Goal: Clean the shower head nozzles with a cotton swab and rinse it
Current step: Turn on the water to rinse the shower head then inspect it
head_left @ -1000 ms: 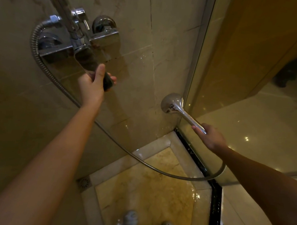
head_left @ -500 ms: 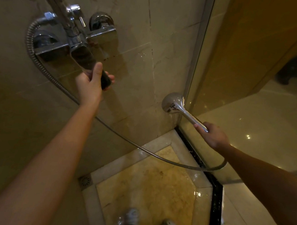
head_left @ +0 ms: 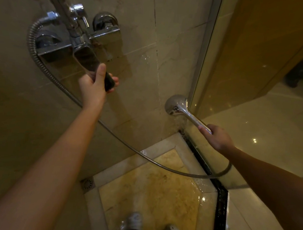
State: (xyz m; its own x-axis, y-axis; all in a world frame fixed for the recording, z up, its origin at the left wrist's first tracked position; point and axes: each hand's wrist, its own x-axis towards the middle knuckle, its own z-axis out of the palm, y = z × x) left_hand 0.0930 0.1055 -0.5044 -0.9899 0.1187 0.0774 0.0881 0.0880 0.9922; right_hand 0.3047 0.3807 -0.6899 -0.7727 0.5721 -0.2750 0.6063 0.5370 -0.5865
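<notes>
Shower head (head_left: 175, 104) now spraying water down into corner below it; half a second ago dry. Right hand (head_left: 216, 137) wrapped round its handle. Left hand (head_left: 94, 86) closed on mixer lever (head_left: 94, 67), above and well left. Rinse begun.

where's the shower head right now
In the head view the shower head is right of centre, held by its handle in the right hand, low in the corner between the tiled wall and glass door.

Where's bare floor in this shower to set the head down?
Free: the yellow stone floor panel, between the round floor drain, the black threshold strip and the shoes. Crowded: the corner under the chrome shower head, where water lands.
</notes>
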